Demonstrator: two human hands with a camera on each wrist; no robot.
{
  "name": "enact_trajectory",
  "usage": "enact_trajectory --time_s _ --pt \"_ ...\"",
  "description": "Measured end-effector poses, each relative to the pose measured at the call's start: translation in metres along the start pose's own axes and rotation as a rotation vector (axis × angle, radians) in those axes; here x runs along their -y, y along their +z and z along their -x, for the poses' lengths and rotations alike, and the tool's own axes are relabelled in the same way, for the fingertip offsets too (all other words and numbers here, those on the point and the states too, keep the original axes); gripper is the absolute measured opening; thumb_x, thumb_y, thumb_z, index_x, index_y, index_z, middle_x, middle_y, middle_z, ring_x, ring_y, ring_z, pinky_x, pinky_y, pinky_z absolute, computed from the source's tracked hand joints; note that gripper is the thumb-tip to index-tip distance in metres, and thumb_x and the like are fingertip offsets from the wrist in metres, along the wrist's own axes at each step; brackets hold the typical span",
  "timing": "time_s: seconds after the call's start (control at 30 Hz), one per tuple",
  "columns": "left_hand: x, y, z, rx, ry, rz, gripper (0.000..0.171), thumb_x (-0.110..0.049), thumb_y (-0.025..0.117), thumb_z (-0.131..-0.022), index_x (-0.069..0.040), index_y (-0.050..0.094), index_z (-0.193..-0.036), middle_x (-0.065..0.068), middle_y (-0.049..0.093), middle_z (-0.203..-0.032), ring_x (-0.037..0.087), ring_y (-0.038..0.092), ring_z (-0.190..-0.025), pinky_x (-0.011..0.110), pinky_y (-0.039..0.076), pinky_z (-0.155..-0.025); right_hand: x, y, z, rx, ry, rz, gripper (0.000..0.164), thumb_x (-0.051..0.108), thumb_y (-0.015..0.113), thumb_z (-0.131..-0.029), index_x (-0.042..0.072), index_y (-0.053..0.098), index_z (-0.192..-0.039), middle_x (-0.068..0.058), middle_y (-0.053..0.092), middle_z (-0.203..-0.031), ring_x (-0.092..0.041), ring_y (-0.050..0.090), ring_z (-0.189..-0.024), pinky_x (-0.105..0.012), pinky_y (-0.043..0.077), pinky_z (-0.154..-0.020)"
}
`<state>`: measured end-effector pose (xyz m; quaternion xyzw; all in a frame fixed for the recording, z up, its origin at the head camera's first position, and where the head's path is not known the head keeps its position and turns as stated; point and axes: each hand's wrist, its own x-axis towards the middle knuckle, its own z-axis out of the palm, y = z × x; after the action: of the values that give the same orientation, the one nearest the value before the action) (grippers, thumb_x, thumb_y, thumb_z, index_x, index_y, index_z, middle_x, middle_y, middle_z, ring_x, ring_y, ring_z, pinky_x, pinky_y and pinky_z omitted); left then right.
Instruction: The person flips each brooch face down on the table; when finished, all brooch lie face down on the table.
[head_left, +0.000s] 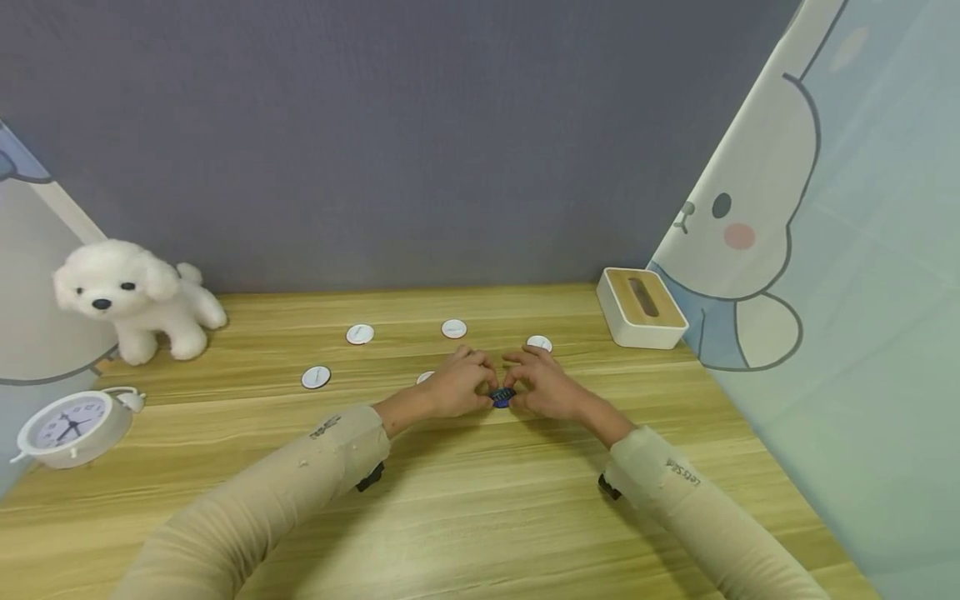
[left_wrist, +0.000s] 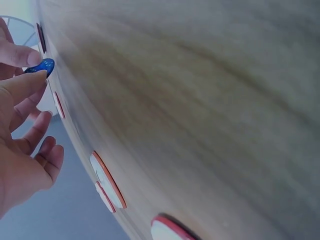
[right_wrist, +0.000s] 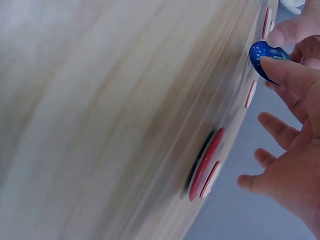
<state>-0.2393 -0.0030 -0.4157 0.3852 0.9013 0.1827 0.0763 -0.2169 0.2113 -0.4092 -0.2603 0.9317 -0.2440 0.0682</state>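
A small round blue badge-like disc [head_left: 502,397] with pale specks is pinched between both hands, low over the wooden table. My left hand [head_left: 456,385] grips its left edge with thumb and index finger. From the other side, my right hand [head_left: 546,385] pinches the right edge. The right wrist view shows the speckled blue face of the disc [right_wrist: 258,52] tilted up between the fingertips. The remaining fingers of both hands spread loosely forward. Beyond the right hand lies a white disc [head_left: 539,342]; another white disc [head_left: 425,377] is partly hidden behind the left hand.
More white discs lie on the table, among them a disc [head_left: 453,328] at the back and a disc [head_left: 316,377] to the left. A tissue box [head_left: 645,308] stands back right. At left are a plush dog [head_left: 142,300] and a white alarm clock [head_left: 75,429].
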Motion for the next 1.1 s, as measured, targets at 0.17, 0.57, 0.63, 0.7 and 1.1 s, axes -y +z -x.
enact_trajectory --time_s 0.17,0.57,0.63,0.7,1.1 --pt "0.003 -0.002 0.003 -0.012 0.017 0.042 0.016 -0.029 0.075 -0.09 -0.019 0.074 -0.103 0.007 0.058 -0.138 0.029 0.043 -0.128 0.049 0.038 -0.11 -0.002 0.0 0.002 -0.016 -0.013 0.009 0.013 0.011 0.077 -0.084 0.018 0.074 -0.095 -0.019 0.049 -0.151 -0.052 0.023 -0.146 -0.073 0.013 -0.115" --pt "0.004 -0.001 0.005 -0.025 0.047 0.056 0.014 -0.027 0.075 -0.091 -0.022 0.073 -0.104 0.007 0.058 -0.138 0.03 0.043 -0.126 0.051 0.035 -0.11 -0.002 0.001 0.003 -0.023 -0.012 -0.014 0.008 0.014 0.074 -0.088 0.02 0.075 -0.093 -0.016 0.05 -0.151 -0.05 0.023 -0.148 -0.073 0.011 -0.116" --pt "0.005 0.0 0.005 -0.026 0.054 0.053 0.014 -0.027 0.075 -0.091 -0.023 0.073 -0.104 0.006 0.058 -0.137 0.029 0.043 -0.126 0.05 0.036 -0.11 -0.001 0.001 0.003 -0.021 -0.016 -0.025 0.008 0.014 0.075 -0.087 0.02 0.076 -0.092 -0.015 0.05 -0.151 -0.049 0.022 -0.148 -0.073 0.01 -0.116" --pt "0.006 0.0 0.005 -0.032 0.058 0.048 0.013 -0.027 0.075 -0.091 -0.024 0.073 -0.104 0.005 0.059 -0.135 0.028 0.043 -0.125 0.049 0.037 -0.108 0.0 0.0 0.003 -0.018 -0.02 -0.036 0.009 0.013 0.076 -0.086 0.02 0.076 -0.092 -0.015 0.05 -0.151 -0.05 0.021 -0.148 -0.073 0.01 -0.116" --pt "0.01 -0.002 0.012 -0.013 0.124 -0.02 0.01 -0.024 0.075 -0.091 -0.024 0.075 -0.101 0.002 0.061 -0.128 0.026 0.045 -0.119 0.047 0.039 -0.105 0.002 0.003 0.007 0.011 -0.067 0.03 0.011 0.016 0.083 -0.08 0.023 0.077 -0.088 -0.015 0.051 -0.15 -0.051 0.023 -0.147 -0.075 0.013 -0.114"
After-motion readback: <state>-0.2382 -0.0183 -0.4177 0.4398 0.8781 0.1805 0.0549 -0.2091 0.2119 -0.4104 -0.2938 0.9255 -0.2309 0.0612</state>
